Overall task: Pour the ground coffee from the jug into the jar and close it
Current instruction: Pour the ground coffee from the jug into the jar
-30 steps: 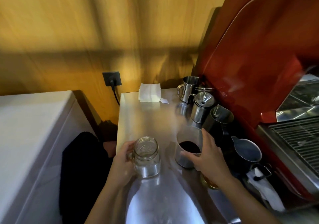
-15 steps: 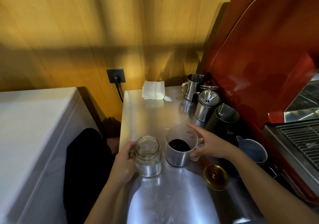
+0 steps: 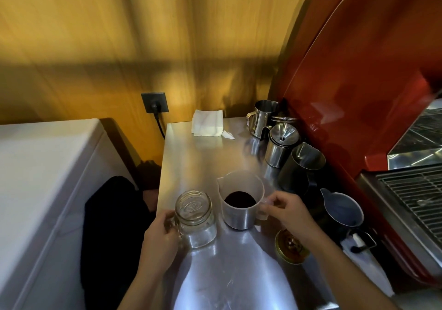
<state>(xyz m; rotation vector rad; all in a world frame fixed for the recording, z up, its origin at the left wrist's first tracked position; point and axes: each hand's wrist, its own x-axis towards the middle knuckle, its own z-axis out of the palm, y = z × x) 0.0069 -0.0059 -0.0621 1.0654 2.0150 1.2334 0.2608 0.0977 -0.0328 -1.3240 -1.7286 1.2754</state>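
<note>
An empty clear glass jar (image 3: 196, 216) with a side handle stands upright and lidless on the steel counter (image 3: 196, 156). My left hand (image 3: 159, 235) grips its handle from the left. Just right of it stands a translucent jug (image 3: 240, 199) with dark ground coffee in the bottom. My right hand (image 3: 289, 211) is closed on the jug's handle at its right side. The jar's gold lid (image 3: 287, 246) lies flat on the counter under my right wrist, partly hidden.
Several metal pitchers (image 3: 279, 142) and a dark one (image 3: 301, 168) line the red espresso machine (image 3: 358, 82) on the right. A grey jug (image 3: 342, 209) sits near them. White napkins (image 3: 207, 123) lie at the back. A white chest (image 3: 43, 178) stands left.
My right hand has slid from the jug's rim to its handle and closed on it. The jug has shifted left, nearer the jar. My left hand stays on the jar's handle.
</note>
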